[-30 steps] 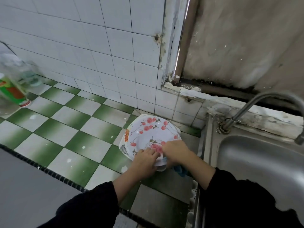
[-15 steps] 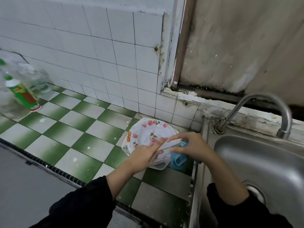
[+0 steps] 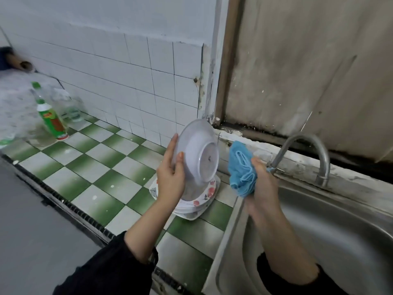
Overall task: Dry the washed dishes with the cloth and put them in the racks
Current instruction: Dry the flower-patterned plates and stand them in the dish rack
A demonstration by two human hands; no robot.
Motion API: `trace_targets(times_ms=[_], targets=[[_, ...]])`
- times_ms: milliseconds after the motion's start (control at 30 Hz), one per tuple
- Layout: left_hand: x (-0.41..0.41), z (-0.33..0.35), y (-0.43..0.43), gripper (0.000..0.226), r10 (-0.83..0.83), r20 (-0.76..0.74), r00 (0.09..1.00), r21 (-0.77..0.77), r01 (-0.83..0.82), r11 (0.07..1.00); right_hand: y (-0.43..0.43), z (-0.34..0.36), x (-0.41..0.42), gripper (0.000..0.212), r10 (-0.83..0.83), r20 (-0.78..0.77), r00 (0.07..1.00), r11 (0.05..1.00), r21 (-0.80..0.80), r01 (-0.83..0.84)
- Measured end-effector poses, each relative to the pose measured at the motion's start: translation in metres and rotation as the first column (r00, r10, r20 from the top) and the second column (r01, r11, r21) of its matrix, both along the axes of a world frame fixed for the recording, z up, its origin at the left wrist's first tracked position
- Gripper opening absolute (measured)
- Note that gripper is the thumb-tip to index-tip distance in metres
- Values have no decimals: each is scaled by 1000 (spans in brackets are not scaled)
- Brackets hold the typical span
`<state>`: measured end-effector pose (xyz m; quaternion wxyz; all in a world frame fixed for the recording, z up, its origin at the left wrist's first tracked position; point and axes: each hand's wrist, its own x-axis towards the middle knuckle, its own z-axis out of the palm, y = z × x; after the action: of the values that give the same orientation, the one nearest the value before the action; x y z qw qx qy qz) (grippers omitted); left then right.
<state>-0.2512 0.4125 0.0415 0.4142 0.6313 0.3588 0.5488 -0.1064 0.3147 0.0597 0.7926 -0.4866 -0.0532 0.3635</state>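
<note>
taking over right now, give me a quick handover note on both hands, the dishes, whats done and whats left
Left hand: grips the white plate by its rim, tilted up on edge with its underside toward the camera, above the stack of plates on the checked counter.
Right hand: holds the bunched blue cloth beside the plate, apart from it, near the sink.
Done: one plate is off the stack and in hand, with the cloth ready.
Left: wipe this plate, rack it, then do the stack. No rack is in view.
</note>
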Motion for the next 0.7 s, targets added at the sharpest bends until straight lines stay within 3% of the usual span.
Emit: trace_targets(times_ms=[67,100,133,167,200,233,267,333,367,400,433,533,567,600,700], targets=[[2,13,-16,43,-12,-15,1000,19,12,1000,-1,13,-25,27,-32,295,955,998,63,14],[2,18,-24,43,-29,-23,999,33,30,999,-2,18,-39,29,-64,566,822,997,71,28],[3,24,-31,44,-49,-9,999,37,50,998,-1,22,-53,30,-87,808,583,996,77,42],[3,30,-37,45,-71,40,997,27,70,997,1,22,-63,33,-87,947,311,995,70,66],[3,36,-42,45,-86,104,991,15,84,996,7,23,-63,36,-88,991,96,987,74,144],[1,41,-46,44,-97,165,982,12,96,995,15,30,-58,39,-86,996,27,968,77,239],[-2,48,-50,42,-109,203,973,20,107,994,23,42,-49,40,-79,992,99,951,45,307],[-8,58,-55,39,-137,224,965,44,131,990,36,72,-29,35,-51,891,451,956,-88,281],[-10,63,-55,38,-145,236,961,50,137,989,40,81,-23,30,-36,822,569,972,-103,211],[-12,68,-55,37,-150,250,957,60,140,988,41,86,-25,24,-21,832,555,982,-87,167],[-15,71,-53,35,-146,260,955,65,133,989,38,89,-35,22,-24,893,449,992,-34,120],[-26,78,-35,33,-110,362,926,51,98,994,31,72,-82,30,42,999,-33,979,-48,-199],[-31,81,-32,32,-108,397,912,50,96,994,30,68,-88,32,48,991,-128,972,-76,-223],[-36,84,-31,32,-101,397,912,66,81,995,31,69,-89,35,44,990,-136,979,-70,-190],[-43,92,-39,37,-99,391,915,93,68,993,37,88,-86,50,-39,992,123,996,48,-71]])
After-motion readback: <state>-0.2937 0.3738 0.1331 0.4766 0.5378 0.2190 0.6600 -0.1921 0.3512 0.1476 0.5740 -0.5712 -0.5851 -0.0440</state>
